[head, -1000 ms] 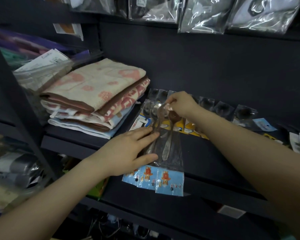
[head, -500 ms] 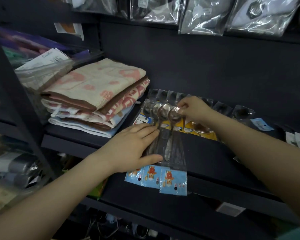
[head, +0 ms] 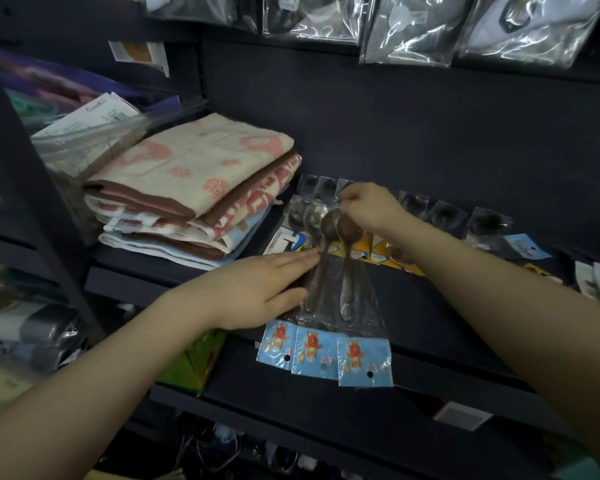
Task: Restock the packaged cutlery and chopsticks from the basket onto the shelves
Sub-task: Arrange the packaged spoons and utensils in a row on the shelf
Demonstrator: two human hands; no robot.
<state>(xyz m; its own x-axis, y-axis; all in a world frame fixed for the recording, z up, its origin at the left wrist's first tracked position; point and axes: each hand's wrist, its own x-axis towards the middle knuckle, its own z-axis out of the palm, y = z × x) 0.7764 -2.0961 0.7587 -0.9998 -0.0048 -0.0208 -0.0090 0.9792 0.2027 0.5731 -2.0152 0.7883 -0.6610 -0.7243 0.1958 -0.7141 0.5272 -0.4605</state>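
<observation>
Three clear spoon packets [head: 347, 292] with blue cartoon header cards lie side by side on the dark shelf [head: 447, 317], their cards hanging over its front edge. My left hand [head: 257, 289] lies flat with straight fingers on the left packets. My right hand [head: 368, 206] pinches the far top end of the packets, just above the spoon bowls. More packaged cutlery [head: 444, 216] lies in a row along the back of the shelf, partly hidden by my right arm. No basket is in view.
A stack of folded pink and cream towels [head: 191, 192] sits on the shelf left of the packets. Shiny plastic-wrapped goods [head: 413, 26] hang from the shelf above. A dark upright post [head: 32, 202] stands at the left, with bagged items behind it.
My right hand has shifted slightly along the packets' top end. The three packets now lie a little more fanned out and nearer the front edge. My left hand stays pressed on them.
</observation>
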